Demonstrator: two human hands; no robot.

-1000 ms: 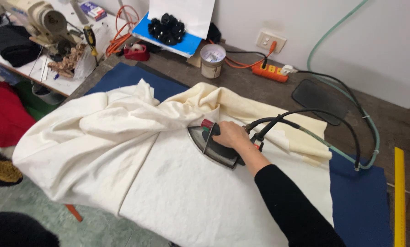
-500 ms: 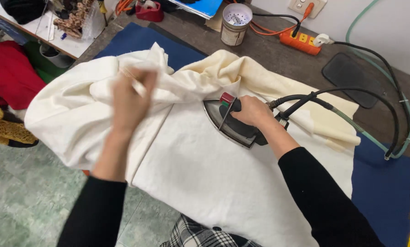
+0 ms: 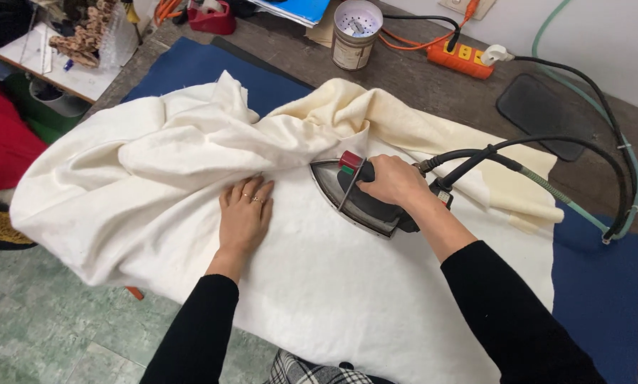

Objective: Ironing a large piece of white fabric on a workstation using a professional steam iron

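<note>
Gripping iron (image 3: 361,199) handle: right hand (image 3: 393,181) closed | left hand (image 3: 244,217) flat, fingers spread on cream cloth (image 3: 191,156), seemingly pressing.

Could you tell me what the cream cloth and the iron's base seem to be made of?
Cream cloth: a matte woven fabric, perhaps cotton or wool, judging by its soft thick folds. Iron: its base looks like bright bare metal at the rim; the dark handle is probably plastic.

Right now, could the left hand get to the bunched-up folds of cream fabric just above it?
Probably yes. The left hand lies flat on the cream fabric, fingertips at the folds, with nothing between. The grey iron, held by the right hand, sits off to the side.
</note>
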